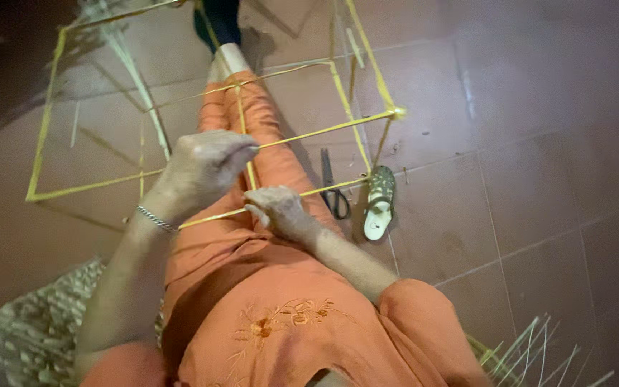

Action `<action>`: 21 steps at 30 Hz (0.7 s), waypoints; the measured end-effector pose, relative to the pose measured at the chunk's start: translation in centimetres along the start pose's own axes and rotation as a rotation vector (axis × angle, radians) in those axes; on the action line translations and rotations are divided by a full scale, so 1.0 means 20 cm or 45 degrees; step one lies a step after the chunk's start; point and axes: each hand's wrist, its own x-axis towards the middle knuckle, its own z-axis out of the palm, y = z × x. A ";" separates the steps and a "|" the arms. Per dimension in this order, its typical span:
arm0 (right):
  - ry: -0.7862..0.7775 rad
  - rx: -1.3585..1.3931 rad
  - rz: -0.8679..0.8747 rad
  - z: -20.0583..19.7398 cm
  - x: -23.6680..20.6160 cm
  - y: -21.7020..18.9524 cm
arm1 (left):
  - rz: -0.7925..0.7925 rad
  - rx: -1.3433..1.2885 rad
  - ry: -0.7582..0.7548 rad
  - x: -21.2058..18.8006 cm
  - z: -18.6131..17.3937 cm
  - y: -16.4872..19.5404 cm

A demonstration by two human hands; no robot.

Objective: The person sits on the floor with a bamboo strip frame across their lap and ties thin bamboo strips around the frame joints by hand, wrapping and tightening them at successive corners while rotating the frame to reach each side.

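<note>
While hands (241, 190) pinch, stick frame (252, 143) between.

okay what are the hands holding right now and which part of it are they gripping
Both grip the yellow stick frame. The left hand closes on the upright stick near its crossing with a horizontal stick; the right hand pinches the lower horizontal stick just below.

A pair of scissors (334, 188) is seen lying on the tiled floor (539, 143), right of centre. Just to its right a pale sandal (379, 202) is laid, sole up or side on; which cannot be told. A woven mat (23, 337) is spread at the near left. Loose pale strips (539, 355) are fanned out at the near right. More strips (134, 79) are scattered at the far left.
</note>
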 end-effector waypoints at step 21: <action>1.281 1.473 0.466 -0.88 -0.11 0.23 | -0.373 -0.090 -0.020 0.06 0.11 0.18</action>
